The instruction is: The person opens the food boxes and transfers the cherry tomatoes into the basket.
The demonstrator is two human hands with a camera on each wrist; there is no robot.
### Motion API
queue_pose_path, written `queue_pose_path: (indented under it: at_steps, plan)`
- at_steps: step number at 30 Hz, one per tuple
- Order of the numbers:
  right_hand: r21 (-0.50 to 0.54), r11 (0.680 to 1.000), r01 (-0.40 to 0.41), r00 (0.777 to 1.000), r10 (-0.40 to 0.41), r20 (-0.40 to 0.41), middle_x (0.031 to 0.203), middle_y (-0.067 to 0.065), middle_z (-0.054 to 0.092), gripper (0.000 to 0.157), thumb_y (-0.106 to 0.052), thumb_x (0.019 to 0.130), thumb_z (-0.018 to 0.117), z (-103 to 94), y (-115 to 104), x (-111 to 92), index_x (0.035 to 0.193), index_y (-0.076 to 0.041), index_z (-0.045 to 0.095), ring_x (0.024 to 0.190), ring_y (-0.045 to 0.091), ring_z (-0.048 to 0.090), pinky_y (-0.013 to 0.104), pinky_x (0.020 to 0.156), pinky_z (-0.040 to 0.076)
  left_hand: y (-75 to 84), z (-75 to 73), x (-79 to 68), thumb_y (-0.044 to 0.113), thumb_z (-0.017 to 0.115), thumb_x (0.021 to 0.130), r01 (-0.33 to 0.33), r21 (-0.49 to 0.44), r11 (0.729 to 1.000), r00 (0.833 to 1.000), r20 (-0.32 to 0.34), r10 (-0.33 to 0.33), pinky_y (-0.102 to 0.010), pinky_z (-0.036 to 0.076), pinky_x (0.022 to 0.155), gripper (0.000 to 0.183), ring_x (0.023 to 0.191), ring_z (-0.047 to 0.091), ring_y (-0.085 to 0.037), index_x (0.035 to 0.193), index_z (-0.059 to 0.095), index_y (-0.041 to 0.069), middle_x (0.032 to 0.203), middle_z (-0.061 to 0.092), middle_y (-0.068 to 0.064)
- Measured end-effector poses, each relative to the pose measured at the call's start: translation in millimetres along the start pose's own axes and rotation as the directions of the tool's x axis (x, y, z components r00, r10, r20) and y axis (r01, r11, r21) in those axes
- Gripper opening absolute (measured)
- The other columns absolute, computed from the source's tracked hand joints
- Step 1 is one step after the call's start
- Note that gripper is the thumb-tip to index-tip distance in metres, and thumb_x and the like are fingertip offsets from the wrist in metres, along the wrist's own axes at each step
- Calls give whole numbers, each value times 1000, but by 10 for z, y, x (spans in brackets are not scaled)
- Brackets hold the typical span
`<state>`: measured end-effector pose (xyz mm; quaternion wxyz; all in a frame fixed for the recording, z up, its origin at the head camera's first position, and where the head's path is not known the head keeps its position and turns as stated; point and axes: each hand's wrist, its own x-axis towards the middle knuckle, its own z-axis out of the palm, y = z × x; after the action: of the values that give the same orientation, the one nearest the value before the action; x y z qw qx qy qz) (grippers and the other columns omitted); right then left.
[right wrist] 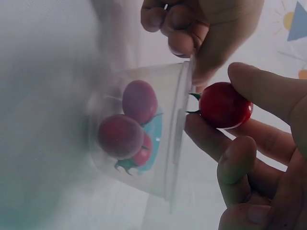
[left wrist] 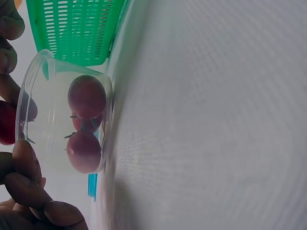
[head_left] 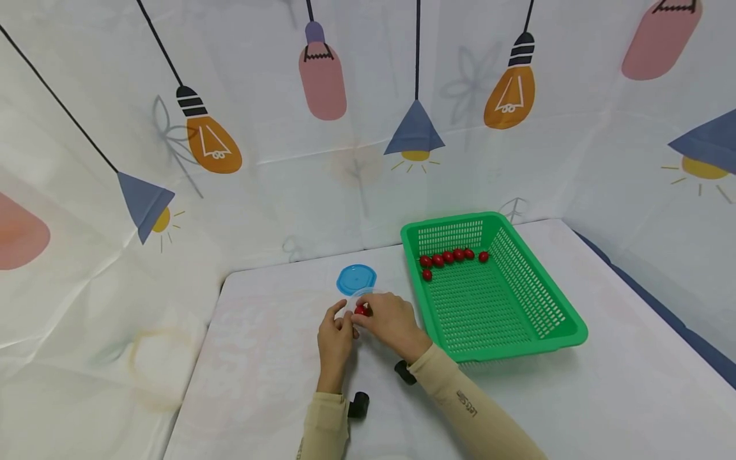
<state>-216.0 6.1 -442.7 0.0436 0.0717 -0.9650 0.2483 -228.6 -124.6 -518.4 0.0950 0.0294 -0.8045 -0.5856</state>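
Observation:
My right hand (head_left: 393, 319) pinches a red cherry tomato (right wrist: 224, 105) between thumb and fingers, its green stem end facing the mouth of a clear plastic container (right wrist: 165, 88). The tomato is right at the rim in the right wrist view. Three cherry tomatoes (left wrist: 86, 97) lie at the bottom of the container, seen through its wall. At the near left side, my left hand (head_left: 335, 348) pinches the container's rim with thumb and finger. In the head view, the hands hide most of the container.
To the right stands a green slotted basket (head_left: 500, 352), with several cherry tomatoes (head_left: 448, 257) along its far end. A blue lid (head_left: 356, 280) lies on the white table (head_left: 259, 358) just beyond the container. Behind the table hangs a lamp-printed cloth (head_left: 259, 211).

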Motion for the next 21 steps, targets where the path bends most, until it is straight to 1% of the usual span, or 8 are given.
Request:
queue_pose_path:
  at_steps: [4,10,15,21]
  plan:
    - [16,1000,4,1000,-4,-23,71,-7,61,35,-47,90,75,-42,-6,-13,107,-16,75,57,11,52,26,49,43,15,2,2,13,61,100,11,-7,1000,1000,2,-11,-30,44,58,32,54,55,-15,131,64,5,56,60,-3]
    - [17,1000,-4,1000,4,-24,82,-4,68,39,-48,89,76,-110,-28,-35,114,-17,73,64,12,55,26,52,46,16,4,8,14,61,100,14,-7,1000,1000,2,-14,-30,43,59,32,54,55,-16,131,64,7,56,60,-3]
    - [24,1000,-5,999,6,-36,81,-4,68,39,-48,88,76,-146,-39,-50,113,-19,74,65,12,56,25,51,46,7,6,4,16,60,100,22,1,1000,1000,10,-22,-31,44,59,34,55,55,-16,133,63,7,56,60,-2]
    - [52,999,6,996,-2,-88,79,-5,69,33,-46,89,76,-177,-29,-52,109,-20,74,64,12,58,26,51,46,7,6,-1,17,61,100,19,2,1000,1000,8,-19,-30,42,59,33,54,53,-16,132,63,8,56,59,-2]
